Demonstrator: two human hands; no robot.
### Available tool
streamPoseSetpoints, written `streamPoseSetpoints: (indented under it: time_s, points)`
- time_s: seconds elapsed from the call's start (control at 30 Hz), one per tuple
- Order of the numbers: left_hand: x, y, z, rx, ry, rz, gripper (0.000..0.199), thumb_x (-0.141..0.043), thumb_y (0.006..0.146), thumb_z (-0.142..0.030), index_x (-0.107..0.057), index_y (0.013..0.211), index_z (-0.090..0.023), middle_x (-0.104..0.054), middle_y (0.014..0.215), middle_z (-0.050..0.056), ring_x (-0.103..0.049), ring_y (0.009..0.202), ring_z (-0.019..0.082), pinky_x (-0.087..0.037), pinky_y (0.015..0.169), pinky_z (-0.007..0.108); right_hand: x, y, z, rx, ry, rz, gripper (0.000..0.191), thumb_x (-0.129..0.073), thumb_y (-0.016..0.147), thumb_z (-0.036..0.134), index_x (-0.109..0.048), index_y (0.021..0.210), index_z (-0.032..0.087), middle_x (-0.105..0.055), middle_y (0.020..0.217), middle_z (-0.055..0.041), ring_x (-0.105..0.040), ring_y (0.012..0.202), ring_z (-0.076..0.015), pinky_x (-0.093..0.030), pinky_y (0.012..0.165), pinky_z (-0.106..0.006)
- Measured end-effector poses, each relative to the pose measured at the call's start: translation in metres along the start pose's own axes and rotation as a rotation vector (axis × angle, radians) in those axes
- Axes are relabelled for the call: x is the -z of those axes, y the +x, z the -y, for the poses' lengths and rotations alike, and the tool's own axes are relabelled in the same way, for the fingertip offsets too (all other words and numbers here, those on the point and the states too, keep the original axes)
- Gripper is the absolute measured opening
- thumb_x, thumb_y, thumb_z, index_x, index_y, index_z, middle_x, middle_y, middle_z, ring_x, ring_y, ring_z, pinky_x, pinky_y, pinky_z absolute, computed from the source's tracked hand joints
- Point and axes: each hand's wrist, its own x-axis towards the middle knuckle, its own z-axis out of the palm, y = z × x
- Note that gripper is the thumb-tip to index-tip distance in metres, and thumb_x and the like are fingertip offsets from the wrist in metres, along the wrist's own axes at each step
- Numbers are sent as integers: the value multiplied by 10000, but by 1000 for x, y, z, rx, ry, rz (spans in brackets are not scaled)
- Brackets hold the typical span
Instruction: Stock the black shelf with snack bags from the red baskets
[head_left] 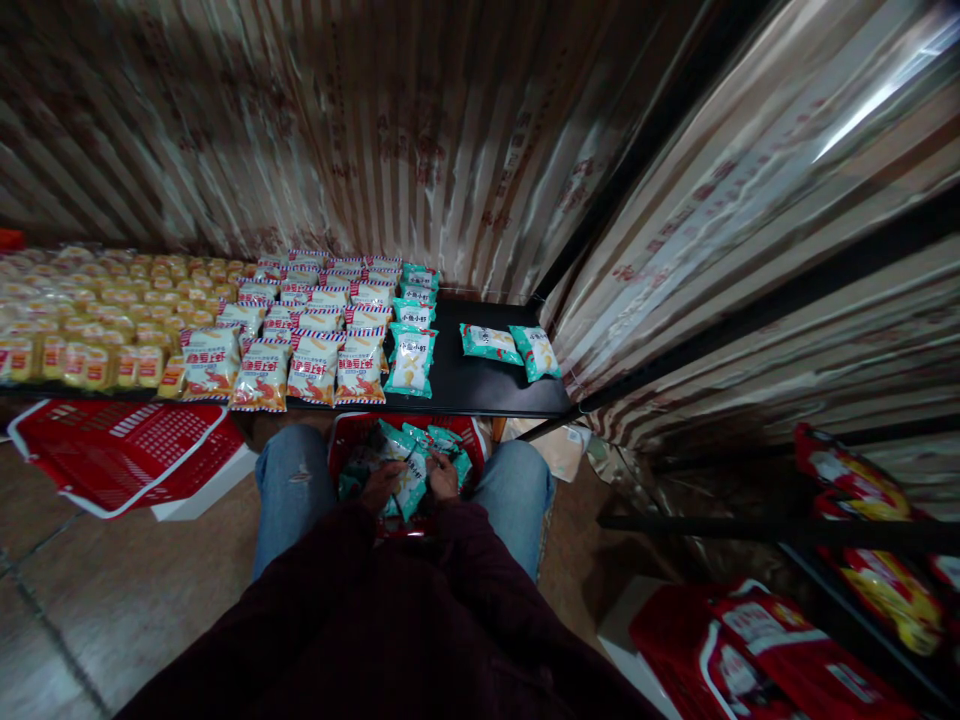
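Note:
Between my knees stands a red basket (474, 432) filled with teal-and-white snack bags (459, 462). Over it, my left hand (381, 486) and my right hand (442, 476) grip one teal snack bag (412, 482) from its two sides, fingers closed at its edges. On the black shelf (480, 395) ahead, a column of teal bags (411, 358) stands beside rows of white-and-orange snack bags (311, 365). Two more teal bags (491, 342) lie at the shelf's right end, touching or nearly touching each other.
Yellow packaged snacks (135, 320) fill the shelf's left part. An overturned-looking red basket (127, 450) rests on a white box (206, 485) at left. Black rack bars (750, 310) rise at right, near red-and-yellow packages (870, 540). Striped sheeting (375, 130) hangs behind the shelf.

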Motion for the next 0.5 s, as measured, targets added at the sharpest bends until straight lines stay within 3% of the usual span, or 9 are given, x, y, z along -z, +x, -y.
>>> streamPoseSetpoints:
  time_s: [0.2, 0.33, 0.5]
  points:
    - [-5, 0, -2, 23, -13, -40, 359, -543, 670, -160, -639, 1008, -85, -663, 1136, 175, -609, 1089, 278, -467, 964, 348, 3, -2, 14, -146, 94, -77, 381, -628, 670, 443, -703, 891, 141, -722, 736, -66, -678, 730, -211, -541, 659, -287]
    - [-7, -2, -5, 17, -20, -43, 350, -592, 673, -167, -618, 1017, -107, -652, 1154, 161, -613, 1063, 252, -468, 959, 337, 5, -5, 21, -171, 149, -109, 398, -634, 670, 479, -691, 866, 137, -720, 740, -83, -674, 718, -218, -538, 642, -289]
    - [-10, -5, -9, 17, -59, -46, 295, -613, 700, -239, -578, 987, -175, -694, 1034, 76, -627, 1013, 213, -496, 903, 314, 6, -9, 28, -173, 165, -100, 510, -557, 725, 566, -655, 897, 96, -717, 752, -122, -670, 680, -218, -533, 610, -281]
